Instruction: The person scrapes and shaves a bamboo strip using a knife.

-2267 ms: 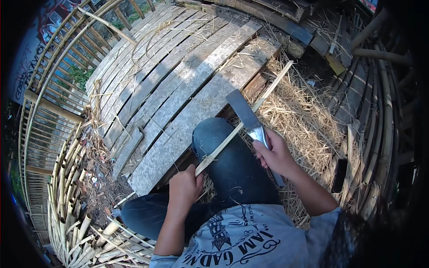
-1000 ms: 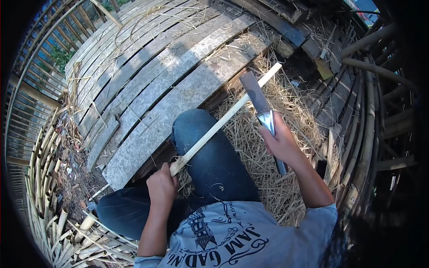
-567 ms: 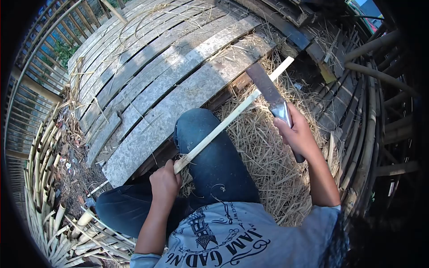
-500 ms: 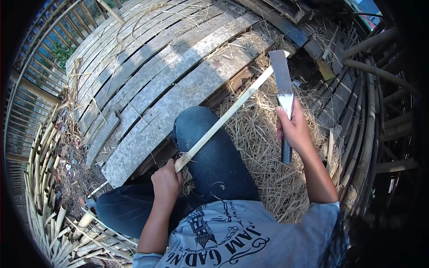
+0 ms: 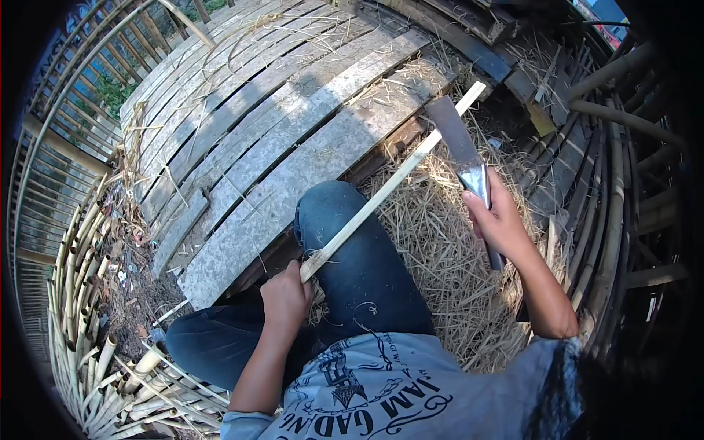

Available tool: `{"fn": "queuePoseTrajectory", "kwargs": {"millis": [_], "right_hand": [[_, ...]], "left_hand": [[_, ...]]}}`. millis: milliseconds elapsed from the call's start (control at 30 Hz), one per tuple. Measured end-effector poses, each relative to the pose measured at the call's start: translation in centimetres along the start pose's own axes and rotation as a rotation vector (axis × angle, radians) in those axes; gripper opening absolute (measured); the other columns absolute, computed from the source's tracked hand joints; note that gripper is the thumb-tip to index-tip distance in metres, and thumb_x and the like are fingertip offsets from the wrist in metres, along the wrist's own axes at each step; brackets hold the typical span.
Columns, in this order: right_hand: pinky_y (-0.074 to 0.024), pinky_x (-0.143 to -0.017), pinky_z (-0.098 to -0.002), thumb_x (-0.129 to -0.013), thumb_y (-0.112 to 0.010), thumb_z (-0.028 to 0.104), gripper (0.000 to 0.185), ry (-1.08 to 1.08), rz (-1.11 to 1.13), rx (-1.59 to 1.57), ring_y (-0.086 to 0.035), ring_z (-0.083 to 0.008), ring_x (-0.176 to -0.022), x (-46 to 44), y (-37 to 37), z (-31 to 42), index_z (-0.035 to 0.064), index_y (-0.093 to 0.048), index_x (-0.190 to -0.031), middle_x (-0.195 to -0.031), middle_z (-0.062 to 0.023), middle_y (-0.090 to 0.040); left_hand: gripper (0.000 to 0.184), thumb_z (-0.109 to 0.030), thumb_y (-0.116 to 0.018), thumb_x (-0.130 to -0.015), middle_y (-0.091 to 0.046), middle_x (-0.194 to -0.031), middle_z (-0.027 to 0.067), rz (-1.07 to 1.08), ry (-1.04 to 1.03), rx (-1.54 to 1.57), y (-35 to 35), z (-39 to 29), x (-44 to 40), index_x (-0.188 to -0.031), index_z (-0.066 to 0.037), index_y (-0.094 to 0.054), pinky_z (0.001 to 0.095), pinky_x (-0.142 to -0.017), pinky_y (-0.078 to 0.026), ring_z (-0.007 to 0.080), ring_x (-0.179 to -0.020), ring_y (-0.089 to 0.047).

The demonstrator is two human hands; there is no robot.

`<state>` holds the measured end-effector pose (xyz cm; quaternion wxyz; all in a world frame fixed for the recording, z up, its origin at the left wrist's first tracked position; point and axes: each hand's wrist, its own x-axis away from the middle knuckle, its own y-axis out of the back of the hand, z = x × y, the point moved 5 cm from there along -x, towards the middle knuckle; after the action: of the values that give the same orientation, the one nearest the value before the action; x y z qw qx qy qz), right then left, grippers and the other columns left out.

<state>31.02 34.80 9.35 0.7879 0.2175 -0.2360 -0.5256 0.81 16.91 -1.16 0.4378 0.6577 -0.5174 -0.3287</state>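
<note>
My left hand (image 5: 287,299) is closed around the near end of a long pale bamboo strip (image 5: 381,195). The strip slants away to the upper right across my raised knee (image 5: 336,213). In my right hand (image 5: 503,220) is a broad-bladed knife (image 5: 456,136) with a shiny metal collar and a dark handle that sticks out below the fist. Its blade points up and left, crossing over the strip near the far end. Whether blade and strip touch, I cannot tell. Thin curled shavings (image 5: 367,308) lie on my trousers.
Ahead and left is a slatted wooden platform (image 5: 293,132) strewn with dry bits. Shavings (image 5: 440,271) cover the ground beside my leg. Bamboo poles (image 5: 609,205) line the right side, with cut bamboo pieces (image 5: 77,279) at the left, below a bamboo fence (image 5: 70,147).
The knife has tipped to the left, so its blade now crosses the strip and the strip's far end shows beyond it. The whole view has shifted slightly.
</note>
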Motion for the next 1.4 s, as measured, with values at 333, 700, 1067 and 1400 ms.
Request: {"fn": "queuePoseTrajectory", "kwargs": {"millis": [333, 700, 1067, 1400], "right_hand": [[-0.0482, -0.065, -0.0376, -0.094, -0.061, 0.020, 0.029, -0.044, 0.053, 0.040, -0.061, -0.0218, -0.070, 0.5, -1.6, 0.7, 0.0003, -0.047, -0.110, -0.082, -0.0156, -0.061], [-0.0493, -0.057, -0.0407, -0.095, -0.059, 0.022, 0.033, 0.311, 0.102, 0.224, -0.062, -0.0273, -0.059, 3.1, -6.4, -1.6, -0.0012, -0.044, -0.112, -0.070, -0.0162, -0.060], [-0.0520, -0.067, -0.0439, -0.092, -0.064, 0.025, 0.038, 0.175, 0.337, 0.005, -0.068, -0.0380, -0.076, 3.6, -9.5, 0.2, -0.0014, -0.048, -0.113, -0.081, -0.0244, -0.065], [-0.0516, -0.062, -0.0502, -0.093, -0.062, 0.024, 0.040, 0.190, -0.004, 0.015, -0.067, -0.0465, -0.075, 4.3, -10.7, -1.1, -0.0071, -0.045, -0.112, -0.077, -0.0295, -0.064]], "left_hand": [[0.012, -0.014, -0.061, -0.082, -0.062, -0.064, 0.0173, -0.041, -0.054, -0.075, 1.3, -0.6, 0.0, -0.080, -0.004, -0.053, 0.0499, -0.054, -0.048, 0.0379, -0.059, -0.063], [0.017, -0.015, -0.061, -0.076, -0.062, -0.068, 0.0213, 0.029, 0.037, -0.090, 1.0, 0.3, -0.3, -0.084, -0.003, -0.054, 0.0536, -0.061, -0.048, 0.0419, -0.066, -0.063], [0.016, -0.015, -0.063, -0.076, -0.062, -0.068, 0.0216, 0.024, 0.027, -0.080, 0.7, 0.4, -0.3, -0.084, -0.003, -0.055, 0.0543, -0.063, -0.048, 0.0428, -0.068, -0.063], [0.015, -0.016, -0.063, -0.078, -0.062, -0.068, 0.0204, 0.007, -0.008, -0.112, 2.2, -0.7, -0.5, -0.084, -0.004, -0.056, 0.0530, -0.061, -0.049, 0.0415, -0.067, -0.063]]}}
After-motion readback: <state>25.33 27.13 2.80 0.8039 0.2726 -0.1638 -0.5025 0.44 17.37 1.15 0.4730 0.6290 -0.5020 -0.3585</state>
